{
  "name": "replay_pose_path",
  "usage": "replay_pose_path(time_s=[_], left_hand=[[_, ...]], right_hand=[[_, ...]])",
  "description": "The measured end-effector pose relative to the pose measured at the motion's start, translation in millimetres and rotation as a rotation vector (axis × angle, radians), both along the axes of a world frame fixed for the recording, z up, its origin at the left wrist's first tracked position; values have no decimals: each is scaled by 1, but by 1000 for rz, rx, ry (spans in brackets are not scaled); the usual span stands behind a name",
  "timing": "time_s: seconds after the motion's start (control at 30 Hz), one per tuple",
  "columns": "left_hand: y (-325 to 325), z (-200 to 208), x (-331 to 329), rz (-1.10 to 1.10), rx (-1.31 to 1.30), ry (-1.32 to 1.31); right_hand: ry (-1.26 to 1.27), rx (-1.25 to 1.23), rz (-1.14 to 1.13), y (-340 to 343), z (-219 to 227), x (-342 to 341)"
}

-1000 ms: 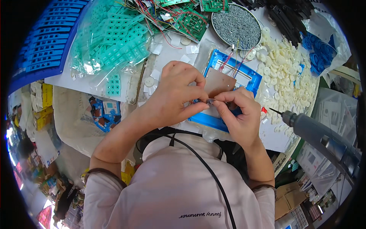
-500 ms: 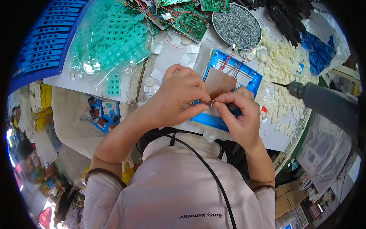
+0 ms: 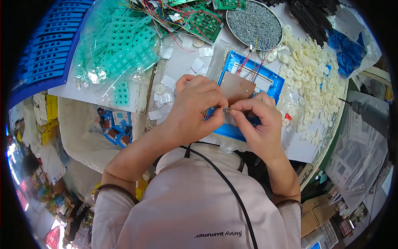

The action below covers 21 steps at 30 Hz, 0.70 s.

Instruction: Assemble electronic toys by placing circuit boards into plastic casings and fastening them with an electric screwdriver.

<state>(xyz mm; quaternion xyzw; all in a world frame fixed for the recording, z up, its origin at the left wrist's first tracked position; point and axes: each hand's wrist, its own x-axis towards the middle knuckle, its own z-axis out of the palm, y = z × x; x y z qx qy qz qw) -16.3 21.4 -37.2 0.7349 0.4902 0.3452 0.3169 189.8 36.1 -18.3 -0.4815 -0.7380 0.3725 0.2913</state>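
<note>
My left hand and my right hand meet over the lower left part of a blue plastic casing. Both pinch a thin wire between thumb and forefinger, the fingertips close together. What the wire's far ends join is hidden by my fingers. In the casing lies a brown circuit board, tilted, its plain side up. Red and dark thin wires run from behind the board over the casing's upper edge.
A round tray of screws stands behind the casing, green circuit boards to its left. Cream plastic discs spread rightward, near a hanging electric screwdriver. Bagged teal keypads lie left, above a bin of blue units.
My fingertips have shifted slightly and drawn closer on the wire; the loop between them no longer shows. The electric screwdriver has swung away to the right.
</note>
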Motion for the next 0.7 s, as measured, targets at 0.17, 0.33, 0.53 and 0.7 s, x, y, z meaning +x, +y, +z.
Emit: replay_pose_path(time_s=[0.17, 0.33, 0.53, 0.7], left_hand=[[1, 0, 0, -8, 10, 16], [2, 6, -3, -41, -4, -10], [2, 7, -2, -37, 25, 8], [3, 2, -4, -56, 12, -27]], right_hand=[[-5, 22, 13, 0, 1, -1], [19, -1, -14, -1, 0, 1], [24, -1, -13, 0, 1, 1], [50, -4, -10, 0, 0, 3]])
